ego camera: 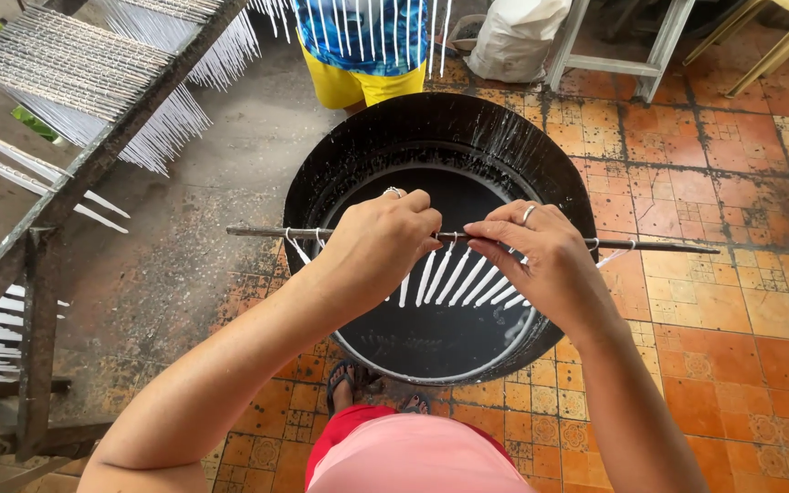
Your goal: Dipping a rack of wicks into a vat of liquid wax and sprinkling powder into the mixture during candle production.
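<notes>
Pinched between the thumb and fingers of both hands is a thin dark rod [650, 245], held level across the mouth of a large black drum [321, 173]. The left hand [378, 242] is closed over the rod above the drum's near-left part, with a ring seen on one finger. The right hand [541, 260] is closed on the rod just beside it, fingertips pressed together on the stick, a ring also worn there. From the rod, between and under the two hands, a row of thin white candles [454, 278] is hung by wicks, fanned out over the dark liquid inside the drum. A few more white strands are tied on the rod toward the drum's left rim and its right rim, where the rod's ends are carried past the drum's edge.

Streaks of white wax are seen on the drum's far inner wall. Left of the drum, a slanted wooden rack [75, 183] is loaded with many rows of hanging white candles. Beyond the drum's far rim, another person in yellow shorts [358, 87] and a blue patterned top is stood, partly screened by hanging candles. A white sack [513, 36] is set on the orange tiled floor [741, 347] behind the drum, to the right. A sandalled foot [344, 379] is seen at the drum's near rim.
</notes>
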